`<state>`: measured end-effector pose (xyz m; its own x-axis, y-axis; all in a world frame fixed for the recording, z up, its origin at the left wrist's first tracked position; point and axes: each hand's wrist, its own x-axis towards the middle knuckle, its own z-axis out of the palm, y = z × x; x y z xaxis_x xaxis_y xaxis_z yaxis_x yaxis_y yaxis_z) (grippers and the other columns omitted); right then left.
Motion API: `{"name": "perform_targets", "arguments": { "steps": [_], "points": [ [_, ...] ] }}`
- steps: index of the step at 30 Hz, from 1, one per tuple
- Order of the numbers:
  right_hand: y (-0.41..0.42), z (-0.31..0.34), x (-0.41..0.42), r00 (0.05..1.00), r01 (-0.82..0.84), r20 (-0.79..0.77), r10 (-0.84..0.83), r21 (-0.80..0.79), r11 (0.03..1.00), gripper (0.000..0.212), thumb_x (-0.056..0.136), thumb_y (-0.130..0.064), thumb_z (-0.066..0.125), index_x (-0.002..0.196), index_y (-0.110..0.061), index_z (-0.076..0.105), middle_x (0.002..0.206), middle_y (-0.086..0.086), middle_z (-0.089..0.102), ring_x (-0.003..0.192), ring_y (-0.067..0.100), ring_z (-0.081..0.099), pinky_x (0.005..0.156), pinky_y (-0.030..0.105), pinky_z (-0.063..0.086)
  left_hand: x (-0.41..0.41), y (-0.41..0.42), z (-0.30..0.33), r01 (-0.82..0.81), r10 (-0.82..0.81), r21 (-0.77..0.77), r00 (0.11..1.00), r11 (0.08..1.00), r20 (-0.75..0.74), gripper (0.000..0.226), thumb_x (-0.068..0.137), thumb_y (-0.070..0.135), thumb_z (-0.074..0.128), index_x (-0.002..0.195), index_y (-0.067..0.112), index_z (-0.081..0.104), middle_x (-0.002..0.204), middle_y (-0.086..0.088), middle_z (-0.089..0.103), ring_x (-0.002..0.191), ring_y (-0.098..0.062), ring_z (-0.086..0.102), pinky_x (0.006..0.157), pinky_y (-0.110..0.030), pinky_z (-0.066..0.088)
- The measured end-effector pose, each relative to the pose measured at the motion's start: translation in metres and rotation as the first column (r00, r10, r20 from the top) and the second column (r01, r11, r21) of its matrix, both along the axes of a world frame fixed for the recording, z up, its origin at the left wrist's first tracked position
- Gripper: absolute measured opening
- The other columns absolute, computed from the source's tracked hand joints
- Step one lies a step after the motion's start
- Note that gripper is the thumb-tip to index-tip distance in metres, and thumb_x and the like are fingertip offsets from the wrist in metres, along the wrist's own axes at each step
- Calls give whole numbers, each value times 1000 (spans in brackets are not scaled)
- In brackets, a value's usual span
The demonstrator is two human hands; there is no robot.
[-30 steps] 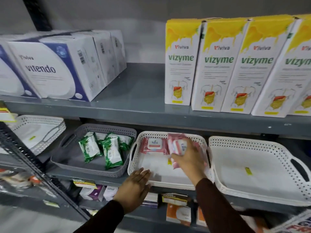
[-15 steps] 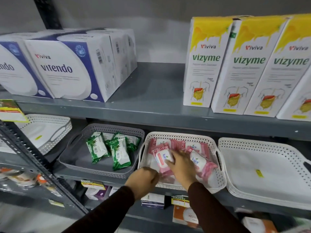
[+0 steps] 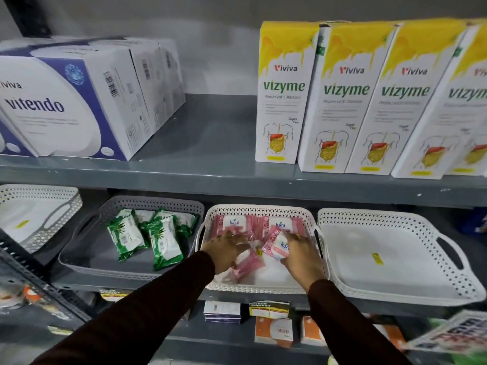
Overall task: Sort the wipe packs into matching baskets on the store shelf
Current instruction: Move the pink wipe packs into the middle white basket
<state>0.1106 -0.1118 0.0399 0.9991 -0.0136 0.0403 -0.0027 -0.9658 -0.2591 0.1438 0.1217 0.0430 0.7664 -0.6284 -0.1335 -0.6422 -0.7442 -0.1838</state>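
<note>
Several pink wipe packs (image 3: 233, 224) lie in the white middle basket (image 3: 259, 209) on the middle shelf. My right hand (image 3: 301, 255) is inside that basket, closed on one tilted pink pack (image 3: 276, 246). My left hand (image 3: 224, 248) rests with fingers spread on other pink packs at the basket's left side; whether it grips one is hard to tell. Green wipe packs (image 3: 126, 234) lie in the grey basket (image 3: 147, 204) to the left, apart from both hands.
White baskets stand at the right (image 3: 395, 219) and far left (image 3: 39, 193). The upper shelf edge (image 3: 237, 177) hangs just above the baskets, carrying blue Vitendo boxes (image 3: 66, 106) and yellow Vizyme boxes (image 3: 342, 101). Small boxes sit on the shelf below.
My left hand moved from the basket's front rim into the basket onto the pink packs. My right hand shifted to the basket's right side, holding a pink pack. The camera view moved closer.
</note>
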Motion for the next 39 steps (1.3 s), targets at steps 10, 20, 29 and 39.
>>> {"name": "perform_targets", "arguments": {
  "steps": [10, 20, 29, 39],
  "points": [
    [-12, 14, 5, 970, -125, -207, 130, 39, 991, 64, 85, -4, 67, 144, -19, 48, 137, 9, 60, 120, 27, 60, 95, 38, 54, -10, 17, -22, -103, 95, -74, 991, 992, -97, 48, 91, 35, 57, 136, 21, 47, 145, -8, 39, 131, -29, 37, 101, -47, 43],
    [-14, 9, -4, 961, -117, -224, 164, 212, 970, 63, 84, -2, 71, 139, -26, 53, 139, 4, 61, 117, 21, 63, 98, 38, 53, -15, -1, -24, -285, 265, -176, 956, 942, -126, 27, 102, 24, 45, 121, 6, 52, 117, -10, 59, 95, -22, 64, 80, -36, 56],
    [-1, 16, -7, 973, -93, -165, 158, 347, 933, 60, 88, 10, 60, 143, -11, 49, 143, 11, 55, 129, 24, 55, 107, 32, 46, -4, -18, -17, -405, 368, -301, 913, 863, -174, 24, 102, 33, 47, 115, 15, 56, 108, -2, 66, 91, -16, 64, 78, -27, 53],
    [32, 11, -7, 999, 11, -39, 7, 456, 890, 55, 92, 0, 60, 142, -21, 50, 143, 6, 56, 116, 19, 62, 100, 35, 53, -24, 55, 12, -359, 340, -718, 923, 597, -179, 43, 98, 18, 55, 140, 12, 50, 141, -7, 52, 120, -23, 55, 103, -24, 35]
  ]
}}
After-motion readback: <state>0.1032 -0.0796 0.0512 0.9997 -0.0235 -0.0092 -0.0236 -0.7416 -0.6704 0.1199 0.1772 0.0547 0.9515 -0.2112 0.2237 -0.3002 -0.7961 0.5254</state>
